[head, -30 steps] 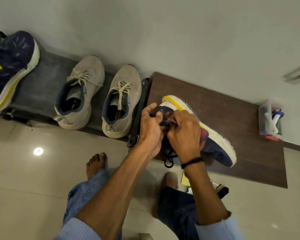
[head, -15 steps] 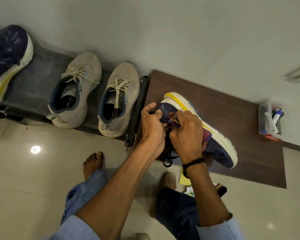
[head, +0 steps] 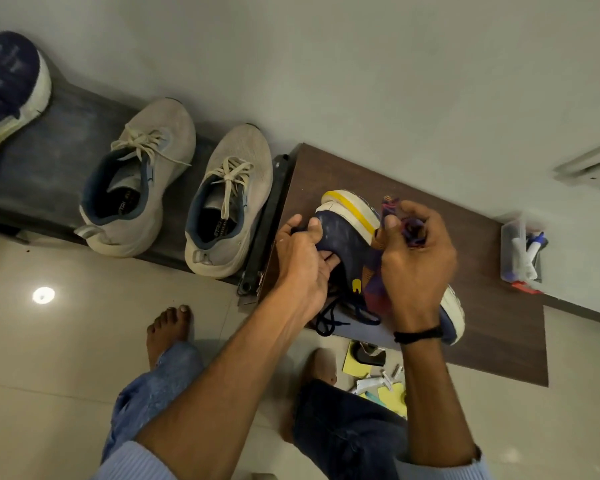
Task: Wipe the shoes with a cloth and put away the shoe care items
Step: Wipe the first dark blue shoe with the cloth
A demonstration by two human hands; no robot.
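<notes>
We look through a single wide-angle camera worn on the head, tipped steeply down and a little forward. The left hand point(head: 302, 261) and right hand point(head: 418, 268) sit close at the centre, over the navy shoe point(head: 349, 244). The person's legs point(head: 153, 393) fill the bottom edge, the floor point(head: 49, 375) spreads to the left, and the wall point(head: 361, 64) closes off the top.

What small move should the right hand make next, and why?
Probably lower the right hand so its bunched cloth meets the navy shoe and wipes: the left hand grips the shoe, and the cloth seems held clear of it.
</notes>
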